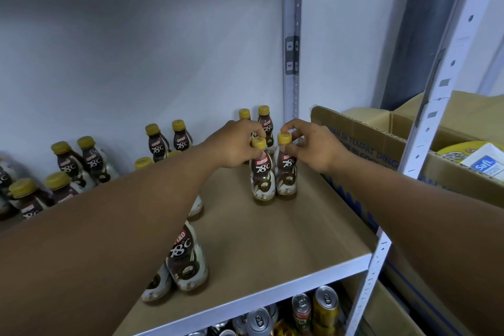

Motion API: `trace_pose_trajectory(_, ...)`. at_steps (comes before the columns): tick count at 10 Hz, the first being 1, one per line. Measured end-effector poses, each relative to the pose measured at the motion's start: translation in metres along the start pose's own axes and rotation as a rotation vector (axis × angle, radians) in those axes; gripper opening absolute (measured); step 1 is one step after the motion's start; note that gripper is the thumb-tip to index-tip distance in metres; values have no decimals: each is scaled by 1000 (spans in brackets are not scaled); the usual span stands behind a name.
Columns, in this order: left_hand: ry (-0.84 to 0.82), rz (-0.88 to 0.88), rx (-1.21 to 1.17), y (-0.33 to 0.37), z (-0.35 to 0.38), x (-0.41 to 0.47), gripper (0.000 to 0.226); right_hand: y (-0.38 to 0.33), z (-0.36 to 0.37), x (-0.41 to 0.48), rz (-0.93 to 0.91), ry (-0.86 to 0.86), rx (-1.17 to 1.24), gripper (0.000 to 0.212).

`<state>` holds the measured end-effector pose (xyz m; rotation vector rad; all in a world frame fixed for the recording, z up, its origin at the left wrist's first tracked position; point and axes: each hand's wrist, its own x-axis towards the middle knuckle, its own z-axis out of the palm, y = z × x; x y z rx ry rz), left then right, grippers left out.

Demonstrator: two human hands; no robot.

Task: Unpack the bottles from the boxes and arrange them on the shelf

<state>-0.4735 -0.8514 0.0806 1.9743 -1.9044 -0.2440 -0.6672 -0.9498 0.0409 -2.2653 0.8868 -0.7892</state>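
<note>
Two upright bottles pinched by their caps
Left hand (237, 144) pinches left bottle (262, 174) cap, right hand (313, 146) right bottle (286, 172) cap; bare shelf (272, 234) toward 6 o'clock, box (362, 142) at 3 o'clock.

At least fourteen yellow-capped bottles (263, 174) stand on the shelf (272, 240). An arm part-hides several, so the exact count is unclear. There are two hands, the left hand (237, 146) and the right hand (313, 148), each pinching one cap. At least six cans (324, 308) sit below. At least two boxes (362, 142) stand at right.
</note>
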Motion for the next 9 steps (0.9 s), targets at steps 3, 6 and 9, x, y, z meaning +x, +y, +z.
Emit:
trace_pose_trajectory(3, -11, 8, -9, 0, 0, -2, 41, 0, 1, 0, -12, -16, -13, 23)
trace_pose_trajectory(6, 4, 7, -30, -1, 3, -3, 42, 2, 3, 2, -7, -16, -5, 22)
trace_pose_trajectory(9, 2, 5, -25, -1, 3, -3, 55, -3, 0, -2, 22, -31, -7, 31)
